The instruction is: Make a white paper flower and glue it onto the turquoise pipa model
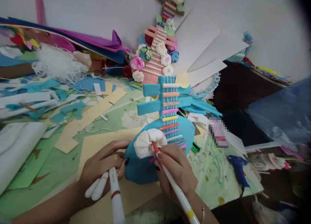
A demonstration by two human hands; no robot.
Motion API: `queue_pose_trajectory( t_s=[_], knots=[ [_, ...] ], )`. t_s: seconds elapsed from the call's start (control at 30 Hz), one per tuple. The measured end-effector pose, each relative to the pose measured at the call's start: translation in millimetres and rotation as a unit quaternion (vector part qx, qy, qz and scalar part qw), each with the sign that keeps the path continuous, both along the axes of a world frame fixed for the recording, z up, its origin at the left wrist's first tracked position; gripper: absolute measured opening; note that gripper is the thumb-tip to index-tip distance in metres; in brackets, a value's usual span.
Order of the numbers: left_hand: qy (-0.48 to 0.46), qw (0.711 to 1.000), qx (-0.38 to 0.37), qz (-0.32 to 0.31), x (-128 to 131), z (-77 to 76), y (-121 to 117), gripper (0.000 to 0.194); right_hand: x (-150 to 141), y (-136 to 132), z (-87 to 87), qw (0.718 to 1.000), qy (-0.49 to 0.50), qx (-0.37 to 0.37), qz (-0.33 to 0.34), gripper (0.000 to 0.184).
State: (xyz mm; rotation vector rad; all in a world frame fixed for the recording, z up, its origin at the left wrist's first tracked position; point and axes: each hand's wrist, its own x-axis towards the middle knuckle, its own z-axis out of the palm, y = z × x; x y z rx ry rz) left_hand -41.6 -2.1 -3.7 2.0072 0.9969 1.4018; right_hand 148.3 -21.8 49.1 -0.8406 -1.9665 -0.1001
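A blue paper guitar [142,169] with white strings and coloured bars across its neck stands tilted in front of me. On its body sits a white paper flower [143,143] with small red dots. My right hand [178,170] grips a white marker pen [173,185], its orange-red tip touching the flower. My left hand [104,167] is closed at the guitar's lower left edge, its thumb near the rim. Tucked in that same hand are another white marker [116,198] with a brown-red band and some slim white pieces [98,186], perhaps pens or caps.
Behind stands a pink paper guitar [152,68] decorated with flowers. Paper scraps [58,101] and a heap of white string [59,63] cover the left side. A blue glue gun [239,170] lies right, near the table edge. Yellow card [97,146] lies under the work.
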Motion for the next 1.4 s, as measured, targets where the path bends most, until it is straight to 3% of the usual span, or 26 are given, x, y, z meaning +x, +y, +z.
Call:
queue_pose_trajectory(
  t_s=[0.2,0.43,0.73,0.87,1.17,1.4],
  knots=[
    [-0.014,1.0,0.027,0.005,2,-6.2,1,0.023,-1,-2,-1.4,1.0,0.011,0.01,0.01,0.027],
    [0.018,0.999,0.028,0.011,0,-1.8,1,0.025,1,0,-4.1,1.0,-0.002,-0.01,0.009,0.029],
    [0.013,1.0,0.007,-0.005,-3,-2.5,2,0.025,-2,-1,0.9,1.0,0.024,0.01,0.01,0.025],
    [0.034,0.998,0.02,-0.043,-7,-1.8,3,0.023,0,0,-1.9,1.0,-0.001,-0.007,0.014,0.026],
    [0.006,1.0,-0.001,-0.013,-3,-3.1,2,0.024,-1,-2,0.6,1.0,0.016,-0.003,0.019,0.028],
    [0.037,0.997,0.025,-0.058,-10,-0.7,8,0.021,1,-1,-4.8,1.0,0.007,-0.009,0.022,0.028]
  ],
)
